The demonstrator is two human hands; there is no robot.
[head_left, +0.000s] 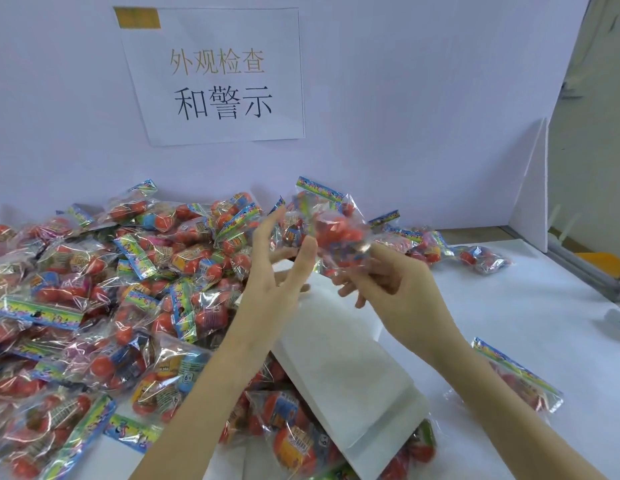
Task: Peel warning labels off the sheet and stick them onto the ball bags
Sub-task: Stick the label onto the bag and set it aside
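Note:
My right hand (395,282) holds up a clear ball bag (331,225) with red balls and a rainbow header, raised above the table; the bag is blurred. Beside it on the left, my left hand (284,271) is raised with straight, spread fingers whose tips are close to the bag. Whether a label sits on a fingertip cannot be told. Below both hands lies the white label sheet (339,362), resting partly on the bags. A big pile of ball bags (104,296) covers the table's left side.
A single bag (520,379) lies at the right under my right forearm, and a few more bags (485,258) sit at the back right. A paper sign (218,77) hangs on the white back wall. A white foam divider (533,188) stands at the right.

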